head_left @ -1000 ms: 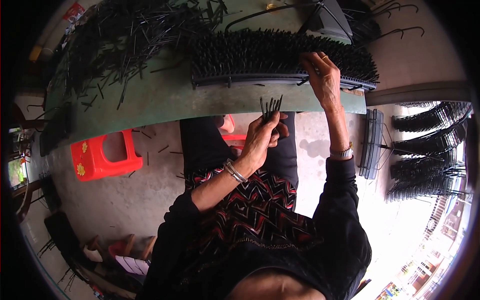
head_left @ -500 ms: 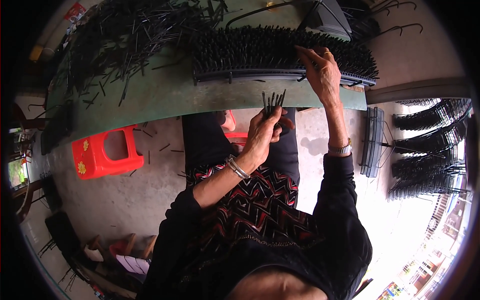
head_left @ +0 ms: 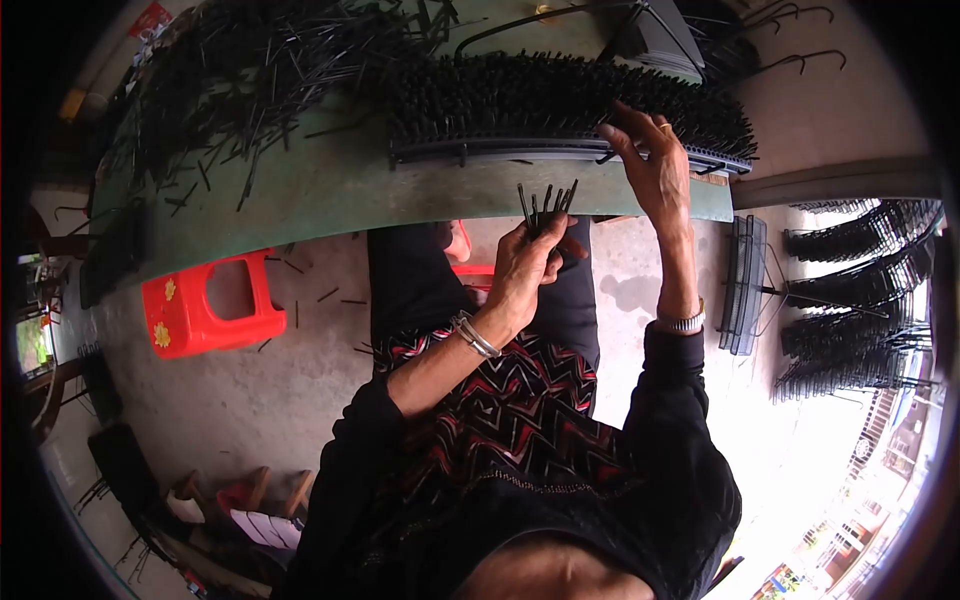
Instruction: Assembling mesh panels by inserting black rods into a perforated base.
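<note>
I log the peg-filled black rack (head_left: 510,105) blocking travel beyond and to both sides of the right fingers (head_left: 623,147). Bare counter (head_left: 400,192) ahead-left of the left fingers (head_left: 544,238) leaves a lane; farther left, a loose black pile (head_left: 255,85) narrows it. Black sticks (head_left: 547,202) project just ahead of the left fingers.

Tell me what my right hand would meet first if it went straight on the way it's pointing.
Most likely the packed black sticks standing along the long dark rack, as your right hand points forward and slightly left toward them. Whether it touches them is unclear.
</note>
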Demonstrator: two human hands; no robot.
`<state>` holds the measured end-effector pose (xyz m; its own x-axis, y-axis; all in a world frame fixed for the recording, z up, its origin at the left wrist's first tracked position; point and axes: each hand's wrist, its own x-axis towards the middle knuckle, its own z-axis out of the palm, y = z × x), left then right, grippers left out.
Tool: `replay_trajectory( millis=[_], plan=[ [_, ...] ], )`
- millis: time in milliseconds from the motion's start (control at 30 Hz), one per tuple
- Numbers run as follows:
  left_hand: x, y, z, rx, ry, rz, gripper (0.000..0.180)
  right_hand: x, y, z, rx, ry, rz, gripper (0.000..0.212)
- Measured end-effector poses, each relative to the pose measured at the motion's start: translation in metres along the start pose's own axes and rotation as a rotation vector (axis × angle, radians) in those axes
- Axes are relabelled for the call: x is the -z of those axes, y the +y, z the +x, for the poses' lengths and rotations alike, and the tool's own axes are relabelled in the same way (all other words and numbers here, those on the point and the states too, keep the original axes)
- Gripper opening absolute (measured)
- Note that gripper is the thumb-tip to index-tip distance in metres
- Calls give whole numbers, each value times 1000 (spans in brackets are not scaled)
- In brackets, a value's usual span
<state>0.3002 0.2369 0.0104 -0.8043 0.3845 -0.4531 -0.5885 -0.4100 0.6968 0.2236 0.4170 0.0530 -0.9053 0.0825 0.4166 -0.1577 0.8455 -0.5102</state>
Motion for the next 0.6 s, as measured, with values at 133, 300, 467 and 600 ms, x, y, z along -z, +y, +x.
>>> replay_trajectory(
  millis=[133,300,467,600],
  plan=[
    [0,-3,2,10,7,22,34,7,-10,-35,-215,-547,514,27],
    [-2,-4,0,35,-30,26,28,14,-7,-40,-265,-663,588,16],
    [-5,-5,-1,58,1,107,31,21,-8,-41,-311,-701,617,13],
    [-4,-5,6,-16,-31,-1,35,29,-5,-38,-329,-528,783,12]
  ],
)
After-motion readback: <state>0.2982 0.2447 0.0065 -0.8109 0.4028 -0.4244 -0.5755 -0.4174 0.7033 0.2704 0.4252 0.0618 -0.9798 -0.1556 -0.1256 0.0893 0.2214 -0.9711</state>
